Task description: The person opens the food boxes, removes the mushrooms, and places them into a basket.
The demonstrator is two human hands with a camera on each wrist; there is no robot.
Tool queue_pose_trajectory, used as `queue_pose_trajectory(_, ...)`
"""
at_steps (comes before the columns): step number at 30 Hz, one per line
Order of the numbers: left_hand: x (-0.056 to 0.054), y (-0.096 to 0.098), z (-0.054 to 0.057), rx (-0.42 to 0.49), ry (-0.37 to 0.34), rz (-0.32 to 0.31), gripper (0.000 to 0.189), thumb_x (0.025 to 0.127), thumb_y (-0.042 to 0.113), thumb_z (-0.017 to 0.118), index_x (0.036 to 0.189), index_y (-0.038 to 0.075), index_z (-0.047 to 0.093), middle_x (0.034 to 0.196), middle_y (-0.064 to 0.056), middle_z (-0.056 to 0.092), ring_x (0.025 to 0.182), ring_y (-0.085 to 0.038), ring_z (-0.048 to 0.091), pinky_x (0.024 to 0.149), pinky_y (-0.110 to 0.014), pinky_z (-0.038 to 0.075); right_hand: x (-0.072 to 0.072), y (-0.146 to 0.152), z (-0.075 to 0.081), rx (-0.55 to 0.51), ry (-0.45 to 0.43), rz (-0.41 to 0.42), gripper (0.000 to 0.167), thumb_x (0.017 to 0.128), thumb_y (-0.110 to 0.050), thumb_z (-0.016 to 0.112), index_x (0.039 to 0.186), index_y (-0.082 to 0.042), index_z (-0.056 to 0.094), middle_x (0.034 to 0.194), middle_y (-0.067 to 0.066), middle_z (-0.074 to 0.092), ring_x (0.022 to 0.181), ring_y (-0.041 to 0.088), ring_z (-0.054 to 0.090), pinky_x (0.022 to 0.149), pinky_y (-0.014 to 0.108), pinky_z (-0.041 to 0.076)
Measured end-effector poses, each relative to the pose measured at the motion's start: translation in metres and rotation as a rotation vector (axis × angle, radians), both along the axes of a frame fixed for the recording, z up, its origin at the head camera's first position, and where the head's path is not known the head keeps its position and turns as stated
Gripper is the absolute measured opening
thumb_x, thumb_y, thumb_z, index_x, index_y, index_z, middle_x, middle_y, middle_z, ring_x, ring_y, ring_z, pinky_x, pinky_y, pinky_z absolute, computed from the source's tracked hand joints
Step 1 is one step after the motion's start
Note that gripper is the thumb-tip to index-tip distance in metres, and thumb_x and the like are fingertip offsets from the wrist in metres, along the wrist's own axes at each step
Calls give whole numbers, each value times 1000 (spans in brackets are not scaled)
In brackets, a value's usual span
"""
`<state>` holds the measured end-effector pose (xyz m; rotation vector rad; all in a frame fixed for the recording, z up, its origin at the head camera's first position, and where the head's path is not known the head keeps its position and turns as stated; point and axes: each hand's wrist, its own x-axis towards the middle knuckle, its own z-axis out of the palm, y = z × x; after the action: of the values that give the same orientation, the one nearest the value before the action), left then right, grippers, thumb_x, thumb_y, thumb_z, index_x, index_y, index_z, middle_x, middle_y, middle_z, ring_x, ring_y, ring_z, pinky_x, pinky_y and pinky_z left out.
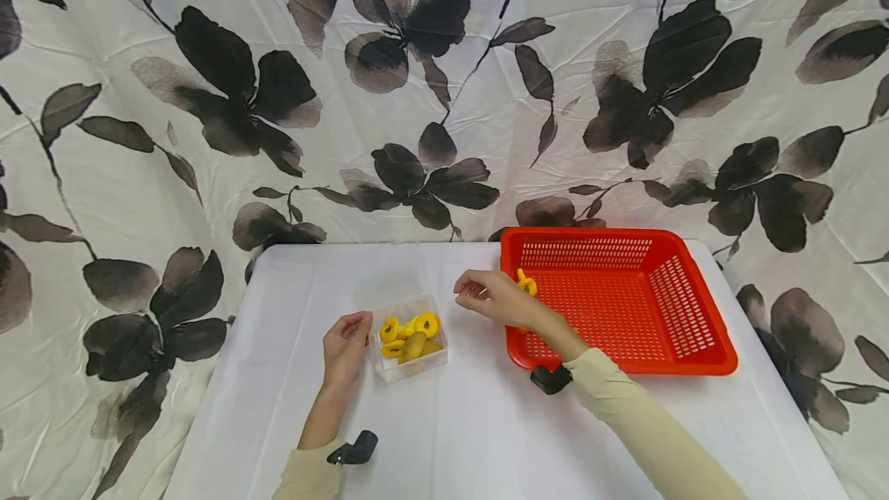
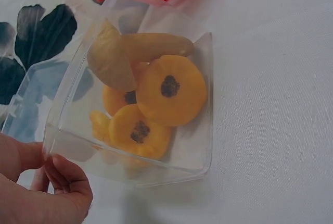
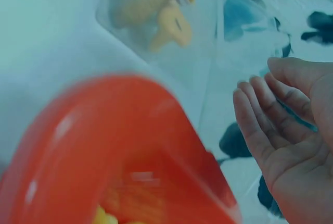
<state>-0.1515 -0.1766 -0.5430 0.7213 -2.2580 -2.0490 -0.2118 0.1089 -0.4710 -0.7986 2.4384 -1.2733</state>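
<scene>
Clear box (image 1: 417, 366) with yellow pieces (image 1: 427, 324)
Left hand (image 1: 343, 347) pinches the box's left rim; right hand (image 1: 496, 298), loosely curved and empty, hovers right of the box.

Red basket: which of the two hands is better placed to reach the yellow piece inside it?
Right hand, I would judge: it is beside the red basket, near the yellow piece, and looks free. The left hand is farther away, holding the clear box.

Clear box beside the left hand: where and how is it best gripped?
Probably pinch the clear box at its right rim, coming from the right: it sits upright with a thin wall there, and the left hand occupies its left edge.
</scene>
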Motion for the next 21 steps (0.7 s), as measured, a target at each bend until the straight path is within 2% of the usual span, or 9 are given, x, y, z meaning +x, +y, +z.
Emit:
queue_pose_trajectory(8,-1,2,1,10,5,1,31,104,23,64,122,-3,62,103,-4,62,90,-18,55,71,-14,49,3,-26,-5,6,-27,96,21,98,-10,70,115,2,66,101,6,68,94,17,61,91,32,56)
queue_pose_trajectory(12,-1,2,0,11,4,7,31,104,22,64,121,-3,63,101,-3,62,90,-17,55,71,-14,49,5,-39,-7,7,-35,163,24,97,-9,72,116,5,65,104,12,68,93,17,61,90,32,57)
queue_pose_trajectory(14,-1,2,0,13,5,12,30,104,21,64,121,-3,63,100,-2,62,90,-18,55,71,-14,49,6,-46,-9,15,-49,199,27,96,-9,73,117,6,65,107,17,68,94,21,62,91,34,57)
queue_pose_trajectory(18,0,1,-1,16,6,15,30,104,21,64,121,-3,63,98,0,63,90,-17,55,71,-14,49,9,-57,-13,76,-97,255,35,94,-10,76,123,6,64,116,20,67,103,31,61,98,40,54)
queue_pose_trajectory(21,0,1,-1,19,5,12,30,104,21,63,122,-3,63,97,1,62,90,-16,55,72,-14,49,11,-65,-14,143,-105,286,39,93,-11,77,127,4,64,121,17,67,109,32,60,101,38,51)
